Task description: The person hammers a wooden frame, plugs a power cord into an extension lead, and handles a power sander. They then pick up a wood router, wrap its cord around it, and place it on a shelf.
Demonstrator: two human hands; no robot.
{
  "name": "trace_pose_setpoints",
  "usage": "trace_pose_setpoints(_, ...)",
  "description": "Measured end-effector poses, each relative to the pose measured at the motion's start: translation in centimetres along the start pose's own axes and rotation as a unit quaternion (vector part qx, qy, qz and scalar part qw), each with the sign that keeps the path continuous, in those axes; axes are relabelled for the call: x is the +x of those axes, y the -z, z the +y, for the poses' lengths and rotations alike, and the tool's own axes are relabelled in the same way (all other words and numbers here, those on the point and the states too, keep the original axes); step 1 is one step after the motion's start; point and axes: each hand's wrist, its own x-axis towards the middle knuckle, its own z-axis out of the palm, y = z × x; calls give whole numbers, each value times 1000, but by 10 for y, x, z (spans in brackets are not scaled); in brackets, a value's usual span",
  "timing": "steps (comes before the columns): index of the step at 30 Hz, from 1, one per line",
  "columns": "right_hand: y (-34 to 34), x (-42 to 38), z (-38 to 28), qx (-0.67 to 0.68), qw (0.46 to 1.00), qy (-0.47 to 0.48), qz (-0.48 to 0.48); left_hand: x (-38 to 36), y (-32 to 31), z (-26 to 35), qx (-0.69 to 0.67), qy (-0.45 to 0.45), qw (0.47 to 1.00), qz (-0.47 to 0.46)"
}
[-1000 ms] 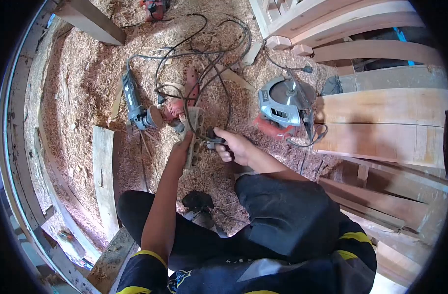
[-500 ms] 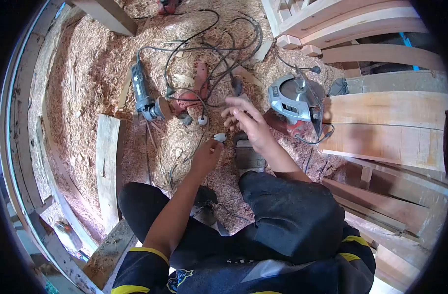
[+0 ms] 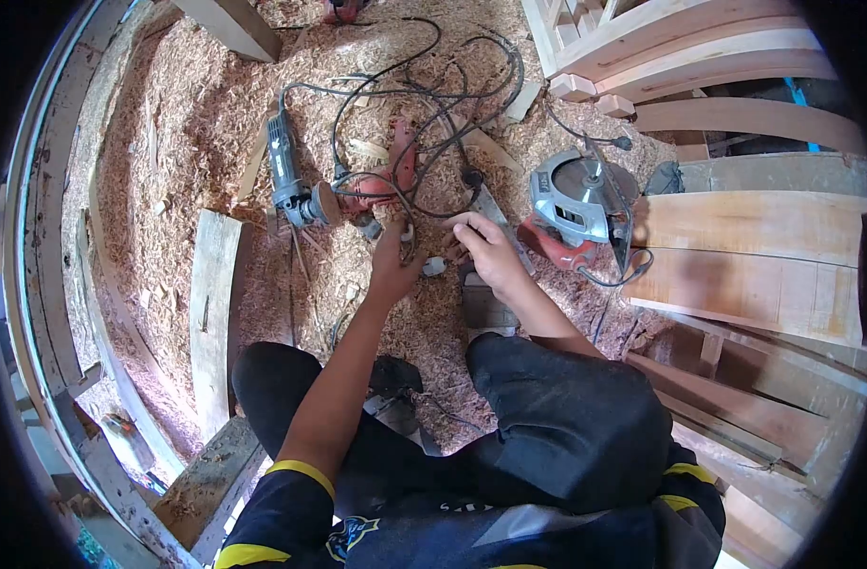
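Note:
My left hand reaches down to the shavings, its fingers closed around a white cord end, partly hidden by them. Close by, a white connector lies between my two hands, apart from the right fingertips. My right hand hovers opposite with its fingers curled and the thumb near the index finger; whatever they hold, if anything, is hidden. Just beyond the hands are a red power tool under tangled black cords and a black plug.
A blue-grey angle grinder lies to the left, a circular saw to the right. Wide boards extend along the right side. A timber block stands near my left knee. Wood shavings cover the floor.
My left hand has let go of the white connector and moved up to the other white cord end. My right hand has lowered slightly, its fingers more curled. The view has shifted a little.

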Motion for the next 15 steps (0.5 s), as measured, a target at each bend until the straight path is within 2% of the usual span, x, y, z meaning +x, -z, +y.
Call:
trace_pose_setpoints(2, 2, 2, 3, 10, 1000, -3, 2, -4, 1, 0, -26, 10, 988, -149)
trace_pose_setpoints(3, 4, 4, 7, -17, 1000, 16, 10, -8, 1, 6, -25, 10, 988, -149)
trace_pose_setpoints(5, 6, 7, 9, -44, 998, 35, 17, -14, -1, 25, -153, -30, 954, -258)
trace_pose_setpoints(6, 4, 8, 6, -42, 998, 30, 25, -14, -1, 27, -153, -29, 954, -257)
trace_pose_setpoints(8, 2, 10, 8, -40, 998, 23, 30, -15, 3, 30, -229, 144, 921, -281)
trace_pose_setpoints(9, 1, 13, 10, -66, 996, 41, 33, -12, 12, 33, -229, 145, 921, -279)
trace_pose_setpoints(11, -2, 17, 13, -93, 993, 61, 32, 1, 47, 41, -52, 168, 949, -263)
trace_pose_setpoints(12, -4, 17, 13, -104, 992, 73, 27, 7, 64, 41, 15, 202, 944, -260)
trace_pose_setpoints(13, -6, 18, 13, -114, 989, 87, 22, 12, 82, 35, 17, 224, 940, -259)
trace_pose_setpoints(14, -9, 16, 6, -116, 989, 88, 15, 23, 111, 64, 84, 248, 941, -213)
trace_pose_setpoints(15, -13, 11, -4, -125, 988, 85, 13, 27, 127, 58, 132, 228, 950, -168)
